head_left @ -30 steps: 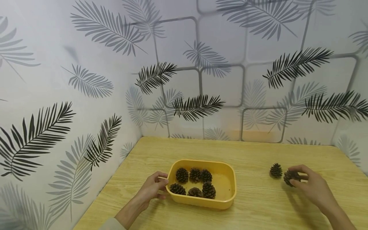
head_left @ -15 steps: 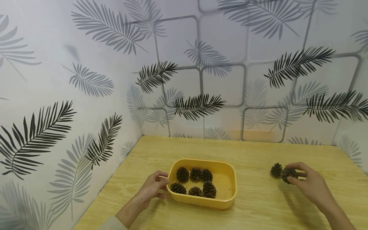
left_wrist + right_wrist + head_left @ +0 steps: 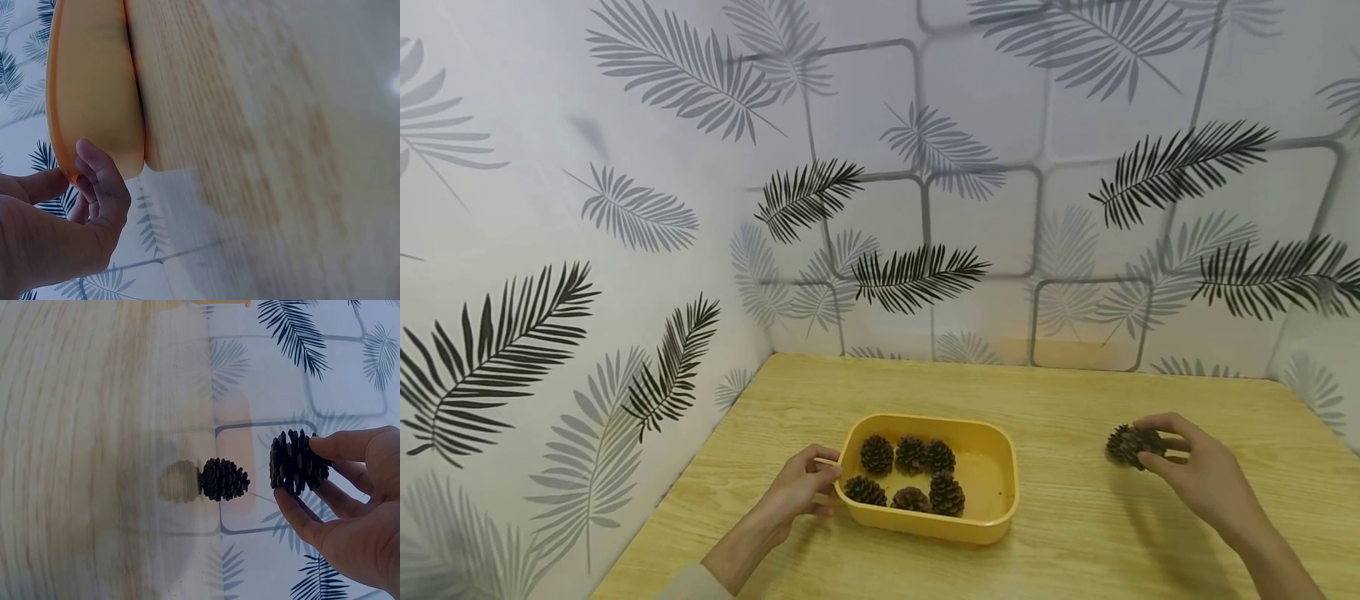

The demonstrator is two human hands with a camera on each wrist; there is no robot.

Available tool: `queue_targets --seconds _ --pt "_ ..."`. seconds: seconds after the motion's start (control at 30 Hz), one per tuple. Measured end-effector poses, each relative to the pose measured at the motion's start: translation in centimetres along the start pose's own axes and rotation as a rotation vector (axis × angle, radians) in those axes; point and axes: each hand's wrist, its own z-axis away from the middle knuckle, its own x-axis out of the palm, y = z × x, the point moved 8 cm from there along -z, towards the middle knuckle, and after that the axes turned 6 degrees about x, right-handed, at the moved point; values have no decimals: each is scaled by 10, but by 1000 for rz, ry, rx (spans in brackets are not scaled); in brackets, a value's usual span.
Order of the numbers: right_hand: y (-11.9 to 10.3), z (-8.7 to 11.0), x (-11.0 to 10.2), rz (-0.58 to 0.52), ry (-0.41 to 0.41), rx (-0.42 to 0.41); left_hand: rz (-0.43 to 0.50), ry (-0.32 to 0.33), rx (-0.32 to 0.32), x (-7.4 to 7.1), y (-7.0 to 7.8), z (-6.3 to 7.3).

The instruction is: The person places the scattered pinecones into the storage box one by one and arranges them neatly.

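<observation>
At the left end of the yellow bin [image 3: 925, 525], my left hand [image 3: 801, 487] grips the rim between thumb and fingers; the left wrist view shows the fingers against the bin's outer wall [image 3: 100, 81]. Several brown pine cones [image 3: 910, 455] lie inside, mostly toward its left and middle. Off to the right, my right hand [image 3: 1198, 471] pinches a pine cone [image 3: 299, 461] between thumb and fingers, held above the table. Another pine cone [image 3: 225, 480] stands on the table, apart from the held one in the right wrist view and partly hidden behind it in the head view.
The wood-grain table [image 3: 1060, 533] reaches back to a wall [image 3: 985, 225] with leaf patterns. A second leaf-patterned wall [image 3: 550, 333] borders the table's left side. Bare tabletop lies between the bin and the right hand.
My right hand has moved a little left with its pine cone, which now overlaps the standing one in the head view. The left hand and bin stay in place.
</observation>
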Motion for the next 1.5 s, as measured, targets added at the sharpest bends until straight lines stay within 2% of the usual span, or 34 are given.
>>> queue_targets --seconds 0.3,0.5,0.77,1.23,1.5 --pt "-17 1 1 5 39 -77 -1 1 -3 0 0 0" --pt "-27 2 2 -5 38 -90 0 2 -7 0 0 0" --pt "-37 3 10 -77 -17 -82 -2 2 -7 1 1 0" --pt "-60 2 23 -93 -6 -120 -3 4 -4 0 0 1" --pt "-69 0 36 -125 -32 -123 -2 4 -3 1 1 1"
